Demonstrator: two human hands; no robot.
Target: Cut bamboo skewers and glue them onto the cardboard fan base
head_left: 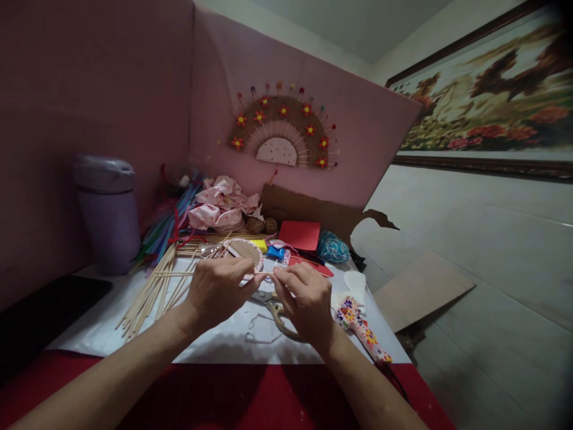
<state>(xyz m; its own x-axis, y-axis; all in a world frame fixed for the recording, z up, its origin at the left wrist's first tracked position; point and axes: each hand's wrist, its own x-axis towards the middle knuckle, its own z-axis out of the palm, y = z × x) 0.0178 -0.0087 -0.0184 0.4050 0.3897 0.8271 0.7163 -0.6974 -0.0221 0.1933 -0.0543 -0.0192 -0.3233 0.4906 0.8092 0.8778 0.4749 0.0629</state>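
Observation:
Both hands meet over a white sheet (111,325) on the table. My left hand (218,291) is closed in a pinch on a thin wooden stick (168,273) that runs out to the left. My right hand (304,301) pinches the same stick at its right end, fingers pressed together. Just behind the fingers lies a round cardboard piece with a pink edge (245,250). Scissors (276,312) lie on the sheet under my right hand. A bundle of wooden sticks (150,292) fans out left of my left hand.
A lilac lidded cup (107,212) stands at the left. Pink cloth (221,209), coloured strips (172,224), red paper (299,235), blue yarn (332,246) and a flowered glue gun (360,327) crowd the table. A stick fan decoration (280,131) hangs on the pink board. Cardboard (421,289) lies on the floor at right.

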